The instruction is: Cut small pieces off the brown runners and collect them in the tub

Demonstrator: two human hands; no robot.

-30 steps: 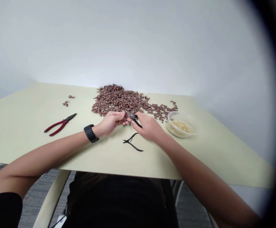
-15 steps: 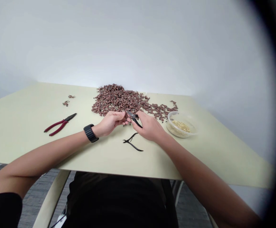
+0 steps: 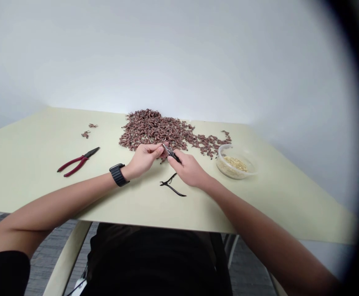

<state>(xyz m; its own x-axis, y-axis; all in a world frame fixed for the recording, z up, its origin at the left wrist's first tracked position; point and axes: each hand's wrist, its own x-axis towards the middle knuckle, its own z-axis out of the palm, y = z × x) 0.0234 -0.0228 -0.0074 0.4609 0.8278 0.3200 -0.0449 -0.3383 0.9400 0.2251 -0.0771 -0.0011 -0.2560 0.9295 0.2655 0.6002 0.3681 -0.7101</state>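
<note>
My left hand (image 3: 144, 160), with a dark watch on its wrist, pinches a small reddish-brown piece at its fingertips; the fingers hide most of it. Wrapped round black-handled pliers (image 3: 169, 151) is my right hand (image 3: 189, 167). The metal jaws of the pliers meet the left fingertips and the piece. Just behind both hands lies a large pile of small reddish-brown pieces (image 3: 154, 129), thinning out to the right. Below the hands, nippers with thin black handles (image 3: 174, 190) rest spread on the table.
Pliers with red handles (image 3: 79, 162) lie at the left. Behind them are two small brown clumps (image 3: 86, 134). A clear round plastic tub (image 3: 220, 161) with gold-coloured bits (image 3: 236, 163) stands right of my right hand. A white wall (image 3: 179, 57) rises behind the table (image 3: 117, 205).
My right hand has moved slightly left and down, turning the pliers so their jaws sit closer against the left fingertips. The left hand has barely shifted.
</note>
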